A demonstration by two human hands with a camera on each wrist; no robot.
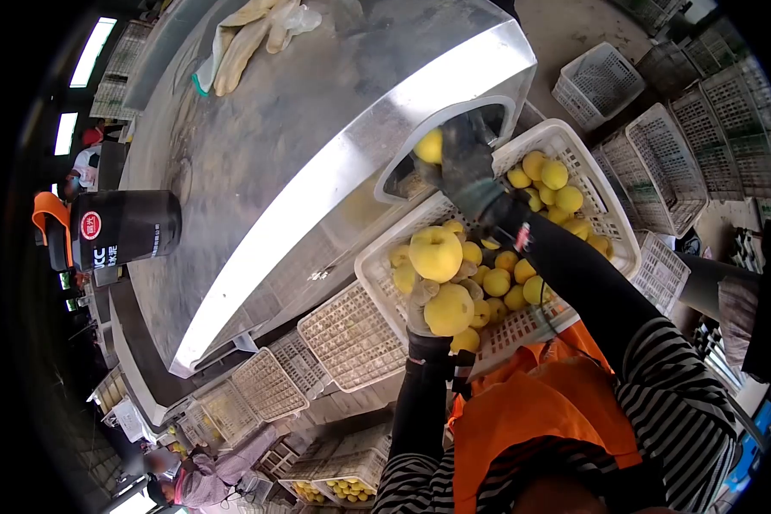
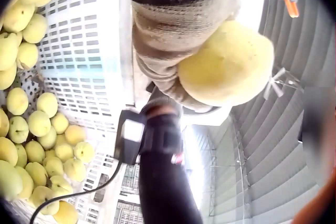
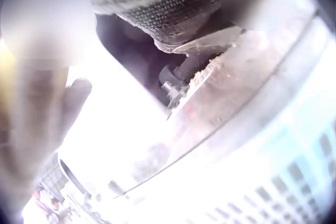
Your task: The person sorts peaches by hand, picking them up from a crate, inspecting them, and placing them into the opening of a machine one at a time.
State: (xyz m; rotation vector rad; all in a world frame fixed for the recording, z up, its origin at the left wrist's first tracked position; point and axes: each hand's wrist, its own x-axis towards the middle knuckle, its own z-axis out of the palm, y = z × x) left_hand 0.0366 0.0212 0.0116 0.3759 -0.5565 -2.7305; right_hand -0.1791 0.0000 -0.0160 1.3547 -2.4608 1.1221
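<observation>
Black with an orange lid, a bottle [image 1: 128,227] stands well to the left of the left hand's fingers, on the metal table [image 1: 257,146], probably put there to be out of the way of the fruit; right of it, well beyond the fingers of both hands, work gloves [image 1: 248,38] lie loose on the same top, perhaps as spares; near the left fingers, on their left, a pale crate [image 1: 351,338] sits below the table's edge; next comes the gloved left hand [image 2: 173,45], its fingers curled and clamped on a yellow fruit [image 2: 231,66], which bulges out past them, being too broad to be covered; a second large fruit [image 1: 437,254] shows right beside these fingers in the head view, though I cannot tell whether they grip it too; around and under that hand the white crate [image 1: 600,176] holds more fruit, set close to the table likely so that both hands can reach it; to the right, the gloved right hand [image 1: 467,163] reaches into the cut-out [image 1: 510,111] in the table's side; another fruit [image 1: 428,146] is just left of its fingers, but whether these are together, apart or gripping I cannot tell.
</observation>
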